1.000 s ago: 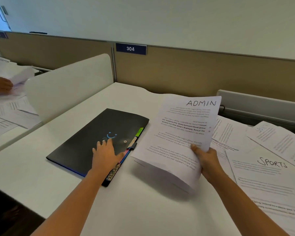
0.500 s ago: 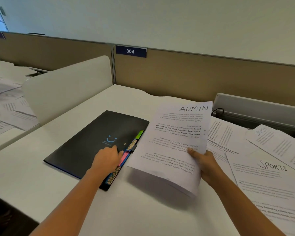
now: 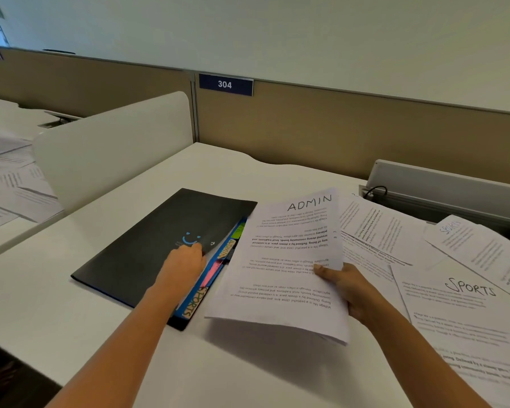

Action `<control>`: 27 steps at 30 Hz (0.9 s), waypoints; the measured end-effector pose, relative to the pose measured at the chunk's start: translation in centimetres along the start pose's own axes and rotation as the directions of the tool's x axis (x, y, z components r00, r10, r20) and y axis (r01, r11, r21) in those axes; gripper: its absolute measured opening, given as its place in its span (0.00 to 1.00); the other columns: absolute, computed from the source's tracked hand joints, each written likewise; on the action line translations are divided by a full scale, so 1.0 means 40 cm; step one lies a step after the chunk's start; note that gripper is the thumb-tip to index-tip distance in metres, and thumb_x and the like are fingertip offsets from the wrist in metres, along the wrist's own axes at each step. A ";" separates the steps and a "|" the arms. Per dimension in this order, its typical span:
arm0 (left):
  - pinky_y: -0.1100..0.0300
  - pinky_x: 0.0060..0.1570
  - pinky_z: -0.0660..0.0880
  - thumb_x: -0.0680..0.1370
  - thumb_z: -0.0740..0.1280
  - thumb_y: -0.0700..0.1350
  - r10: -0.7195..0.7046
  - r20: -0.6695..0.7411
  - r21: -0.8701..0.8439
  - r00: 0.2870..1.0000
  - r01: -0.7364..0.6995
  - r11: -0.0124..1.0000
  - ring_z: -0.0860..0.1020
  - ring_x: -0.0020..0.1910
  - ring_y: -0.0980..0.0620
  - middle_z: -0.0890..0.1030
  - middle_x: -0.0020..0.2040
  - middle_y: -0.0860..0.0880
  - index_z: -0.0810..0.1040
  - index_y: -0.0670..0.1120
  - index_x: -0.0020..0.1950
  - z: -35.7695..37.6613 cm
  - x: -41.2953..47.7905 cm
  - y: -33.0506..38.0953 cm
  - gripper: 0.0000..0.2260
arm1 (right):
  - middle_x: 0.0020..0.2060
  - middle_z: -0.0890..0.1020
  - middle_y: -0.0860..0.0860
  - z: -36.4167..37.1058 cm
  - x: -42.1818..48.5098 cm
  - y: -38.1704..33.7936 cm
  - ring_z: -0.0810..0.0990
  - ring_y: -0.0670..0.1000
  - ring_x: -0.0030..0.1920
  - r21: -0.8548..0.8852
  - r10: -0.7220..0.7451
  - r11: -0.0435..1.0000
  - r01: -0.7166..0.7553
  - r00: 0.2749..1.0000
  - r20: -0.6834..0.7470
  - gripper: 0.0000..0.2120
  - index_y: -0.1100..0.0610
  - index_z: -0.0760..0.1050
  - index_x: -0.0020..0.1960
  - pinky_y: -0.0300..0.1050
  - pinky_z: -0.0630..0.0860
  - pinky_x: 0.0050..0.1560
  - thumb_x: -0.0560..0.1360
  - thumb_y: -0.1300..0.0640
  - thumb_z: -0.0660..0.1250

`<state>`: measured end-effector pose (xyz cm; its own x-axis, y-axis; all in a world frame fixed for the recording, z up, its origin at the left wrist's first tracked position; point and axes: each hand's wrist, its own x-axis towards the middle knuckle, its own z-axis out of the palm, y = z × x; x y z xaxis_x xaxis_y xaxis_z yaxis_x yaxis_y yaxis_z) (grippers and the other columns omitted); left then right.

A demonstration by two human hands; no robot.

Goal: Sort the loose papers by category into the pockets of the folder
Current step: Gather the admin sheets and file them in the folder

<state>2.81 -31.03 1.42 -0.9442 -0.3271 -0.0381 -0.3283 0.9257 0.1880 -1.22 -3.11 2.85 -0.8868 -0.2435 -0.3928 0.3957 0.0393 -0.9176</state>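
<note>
A black folder [image 3: 147,245] with a blue smiley lies on the white desk [image 3: 56,304], its tabbed edge facing right. Coloured tabs [image 3: 218,260] reading ADMIN and SPORTS show along that edge. My left hand [image 3: 183,263] grips the right edge of the folder's front cover, which is lifted slightly. My right hand [image 3: 345,287] pinches a stack of printed sheets headed ADMIN [image 3: 286,260], held above the desk just right of the tabs. Loose papers headed SPORTS [image 3: 460,298] lie spread on the desk to the right.
A white divider panel [image 3: 109,148] stands at the left, with more papers [image 3: 9,178] on the neighbouring desk beyond it. A grey cable tray [image 3: 448,187] with a black cable runs along the back right. A tan partition with a "304" sign [image 3: 226,84] backs the desk.
My left hand went from lying flat on the cover to gripping its right edge, and the cover has lifted, showing more tabs. The ADMIN sheets have tilted lower and nearer the folder.
</note>
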 end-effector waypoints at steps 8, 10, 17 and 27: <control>0.59 0.42 0.71 0.75 0.64 0.56 -0.042 0.032 0.077 0.999 0.039 0.996 0.77 0.46 0.47 0.79 0.52 0.44 0.71 0.42 0.52 0.009 -0.005 0.029 0.17 | 0.43 0.83 0.56 -0.010 -0.010 0.011 0.82 0.56 0.40 -0.011 0.018 1.000 -0.019 0.999 -0.028 0.03 0.58 0.76 0.48 0.46 0.82 0.33 0.76 0.63 0.65; 0.61 0.41 0.69 0.75 0.64 0.56 -0.050 0.029 0.103 0.998 0.047 0.994 0.78 0.47 0.48 0.79 0.52 0.44 0.71 0.42 0.54 0.012 -0.005 0.033 0.19 | 0.43 0.83 0.55 -0.011 -0.014 0.011 0.82 0.56 0.40 -0.015 0.016 1.000 -0.017 0.999 -0.032 0.03 0.57 0.76 0.47 0.45 0.82 0.32 0.76 0.62 0.65; 0.57 0.44 0.74 0.78 0.62 0.52 -0.018 -0.030 0.048 0.999 0.019 0.999 0.79 0.46 0.46 0.80 0.48 0.43 0.74 0.40 0.53 0.012 0.002 0.010 0.15 | 0.44 0.84 0.55 -0.022 -0.014 0.008 0.84 0.54 0.38 -0.008 0.008 1.000 -0.008 1.000 -0.015 0.06 0.59 0.77 0.51 0.46 0.82 0.35 0.75 0.62 0.65; 0.58 0.47 0.74 0.78 0.62 0.50 -0.039 -0.033 -0.243 0.999 0.030 0.970 0.79 0.44 0.47 0.82 0.48 0.42 0.78 0.41 0.57 -0.023 0.010 -0.031 0.15 | 0.46 0.84 0.57 -0.014 -0.018 -0.003 0.85 0.54 0.37 0.048 0.015 0.999 -0.017 0.999 0.034 0.10 0.61 0.76 0.56 0.46 0.82 0.33 0.75 0.63 0.65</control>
<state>2.86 -32.50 2.06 -0.9293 -0.3691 -0.0134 -0.3403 0.8417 0.4192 -0.78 -2.40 3.21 -0.8721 -0.2754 -0.4046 0.4217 -0.0034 -0.9067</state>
